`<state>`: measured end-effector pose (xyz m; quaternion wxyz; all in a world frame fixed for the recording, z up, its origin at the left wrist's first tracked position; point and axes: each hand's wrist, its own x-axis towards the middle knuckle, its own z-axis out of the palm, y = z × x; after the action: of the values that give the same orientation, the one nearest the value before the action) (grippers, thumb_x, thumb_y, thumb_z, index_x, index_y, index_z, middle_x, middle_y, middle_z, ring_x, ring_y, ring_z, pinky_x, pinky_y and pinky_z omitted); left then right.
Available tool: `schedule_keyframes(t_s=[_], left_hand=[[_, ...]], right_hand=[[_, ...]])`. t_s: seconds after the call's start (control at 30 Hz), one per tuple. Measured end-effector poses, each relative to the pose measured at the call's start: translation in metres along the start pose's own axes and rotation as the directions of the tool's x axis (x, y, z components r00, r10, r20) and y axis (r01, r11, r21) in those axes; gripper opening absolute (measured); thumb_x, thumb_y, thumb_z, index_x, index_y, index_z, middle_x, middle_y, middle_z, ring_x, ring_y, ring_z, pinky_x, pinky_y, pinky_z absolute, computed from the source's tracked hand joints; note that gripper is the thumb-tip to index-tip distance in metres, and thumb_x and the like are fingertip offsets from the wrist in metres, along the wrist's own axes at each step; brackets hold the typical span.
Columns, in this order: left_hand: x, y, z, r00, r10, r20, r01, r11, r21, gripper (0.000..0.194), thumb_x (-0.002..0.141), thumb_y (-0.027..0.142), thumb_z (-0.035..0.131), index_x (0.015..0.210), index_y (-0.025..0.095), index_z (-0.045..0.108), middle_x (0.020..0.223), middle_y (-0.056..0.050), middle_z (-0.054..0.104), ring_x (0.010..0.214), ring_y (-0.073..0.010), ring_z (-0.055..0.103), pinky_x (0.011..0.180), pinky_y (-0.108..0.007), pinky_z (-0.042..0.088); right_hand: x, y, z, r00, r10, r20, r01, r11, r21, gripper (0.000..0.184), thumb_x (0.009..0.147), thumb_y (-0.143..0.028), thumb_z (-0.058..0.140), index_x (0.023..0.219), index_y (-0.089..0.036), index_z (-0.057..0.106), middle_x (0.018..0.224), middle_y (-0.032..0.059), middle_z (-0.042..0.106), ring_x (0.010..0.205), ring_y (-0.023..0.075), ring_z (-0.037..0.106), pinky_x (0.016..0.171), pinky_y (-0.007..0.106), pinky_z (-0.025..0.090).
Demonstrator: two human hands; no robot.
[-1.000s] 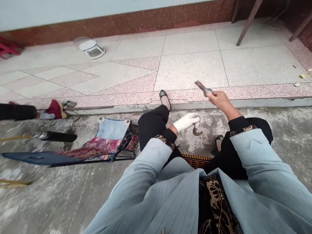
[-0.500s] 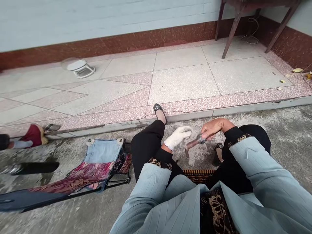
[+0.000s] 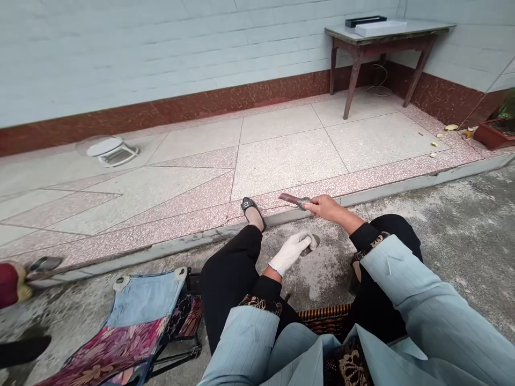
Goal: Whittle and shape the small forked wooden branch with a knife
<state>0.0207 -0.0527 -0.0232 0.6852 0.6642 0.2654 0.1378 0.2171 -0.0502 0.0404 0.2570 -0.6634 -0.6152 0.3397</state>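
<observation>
The right hand point(image 3: 323, 208) pinches one end of a wire-wrapped rod point(image 3: 304, 203), twelve o'clock of the gloved left hand point(image 3: 295, 248), curled by something dark, hold unclear; that end-grip might let the rod twist loose.

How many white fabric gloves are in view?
1: on your left hand. Your right hand, holding the brown wire-wrapped rod, is bare. No others show.
</observation>
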Motion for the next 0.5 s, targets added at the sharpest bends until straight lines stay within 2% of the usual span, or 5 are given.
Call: schedule_keyframes(t_s=[0.1, 0.27, 0.4, 0.47, 0.5], left_hand=[[-0.004, 0.004, -0.001, 0.998, -0.045, 0.032, 0.043, 0.996, 0.079, 0.027, 0.086, 0.038, 0.05, 0.083, 0.013, 0.059, 0.07, -0.002, 0.058, 0.063, -0.0111, 0.051, 0.065, -0.024, 0.04], [-0.011, 0.019, -0.008, 0.992, -0.062, 0.106, 0.015, 0.917, 0.399, 0.018, 0.079, 0.029, 0.052, 0.082, 0.015, 0.063, 0.073, 0.0, 0.058, 0.066, -0.0119, 0.05, 0.064, -0.022, 0.038], [-0.016, 0.024, -0.015, 0.989, -0.098, 0.113, 0.026, 0.854, 0.519, 0.02, 0.076, 0.027, 0.053, 0.086, 0.015, 0.065, 0.078, -0.001, 0.061, 0.072, -0.0146, 0.054, 0.067, -0.023, 0.04], [-0.015, 0.021, -0.018, 0.99, -0.12, 0.074, 0.063, 0.845, 0.531, 0.022, 0.074, 0.029, 0.056, 0.088, 0.015, 0.065, 0.077, -0.002, 0.061, 0.072, -0.0156, 0.055, 0.065, -0.023, 0.041], [-0.015, 0.018, -0.018, 0.991, -0.123, 0.054, 0.075, 0.839, 0.539, 0.023, 0.073, 0.03, 0.057, 0.089, 0.015, 0.065, 0.077, -0.002, 0.061, 0.073, -0.0162, 0.055, 0.065, -0.023, 0.041]], right_hand=[[0.001, 0.0, -0.003, 0.993, 0.038, -0.115, -0.077, 0.929, -0.362, 0.051, 0.087, -0.06, 0.047, 0.092, -0.013, 0.068, 0.085, 0.0139, 0.068, 0.083, 0.0235, 0.062, 0.065, 0.028, 0.039], [-0.009, 0.007, -0.012, 0.927, 0.318, 0.199, -0.144, 0.792, -0.593, 0.044, 0.08, -0.05, 0.063, 0.09, -0.008, 0.072, 0.087, 0.0199, 0.068, 0.081, 0.0282, 0.064, 0.067, 0.034, 0.042], [-0.021, 0.02, -0.021, 0.588, 0.348, 0.731, -0.019, 0.909, -0.417, 0.047, 0.066, -0.059, 0.072, 0.06, -0.012, 0.066, 0.051, 0.0034, 0.057, 0.049, 0.014, 0.052, 0.055, 0.028, 0.039], [-0.026, 0.024, -0.022, 0.403, 0.083, 0.911, -0.02, 0.996, -0.082, 0.05, 0.07, -0.062, 0.067, 0.064, -0.013, 0.065, 0.052, -0.0011, 0.055, 0.047, 0.0093, 0.046, 0.052, 0.025, 0.037], [-0.028, 0.024, -0.021, 0.401, -0.083, 0.912, -0.039, 0.993, 0.107, 0.05, 0.071, -0.062, 0.065, 0.066, -0.012, 0.064, 0.054, -0.002, 0.055, 0.047, 0.0081, 0.045, 0.051, 0.024, 0.036]])
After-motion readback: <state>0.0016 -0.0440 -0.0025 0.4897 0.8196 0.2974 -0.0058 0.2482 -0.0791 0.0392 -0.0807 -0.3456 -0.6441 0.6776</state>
